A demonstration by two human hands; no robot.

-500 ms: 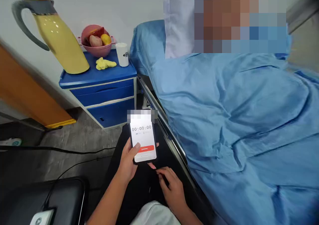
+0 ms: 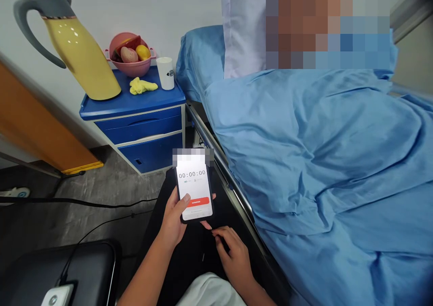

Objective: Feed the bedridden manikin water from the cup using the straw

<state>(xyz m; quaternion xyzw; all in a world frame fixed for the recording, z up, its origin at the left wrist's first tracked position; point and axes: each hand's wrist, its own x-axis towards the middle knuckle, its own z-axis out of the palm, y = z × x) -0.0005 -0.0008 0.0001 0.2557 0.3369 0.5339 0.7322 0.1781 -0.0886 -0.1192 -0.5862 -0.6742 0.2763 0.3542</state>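
Firmly enough, the left hand (image 2: pixel 172 220) is closed around one slim, dark-edged, rectangular smartphone (image 2: pixel 194 189), which lies face up across the fingers above the lap. The thumb crosses the left edge onto the glass, at the end of a red bar; one fingertip shows past the right edge and another below the bottom. Its bright white screen reads 00:00:00.

The right hand (image 2: pixel 235 256) sits just beside, low and to the right of the phone, with loosely bent fingers, a gap between thumb and forefinger, and nothing visible in its grasp. Under both hands are black fabric trousers (image 2: pixel 192 252).

One blue-topped cabinet with blue drawer fronts and pale edges (image 2: pixel 162 99) carries four items: a glossy yellow jug with a grey handle (image 2: pixel 83 55), a pink two-handled bowl (image 2: pixel 135 67) heaped with rounded, fruit-like pieces, a crumpled pale-yellow lump (image 2: pixel 142 86) and a white tapered cup (image 2: pixel 165 78).

To the right, creased light-blue bedding (image 2: pixel 355 161) spreads beside a shiny metal rail (image 2: pixel 216 148). At lower left, one small white device (image 2: pixel 57 295) rests on a smooth black padded seat (image 2: pixel 88 270).
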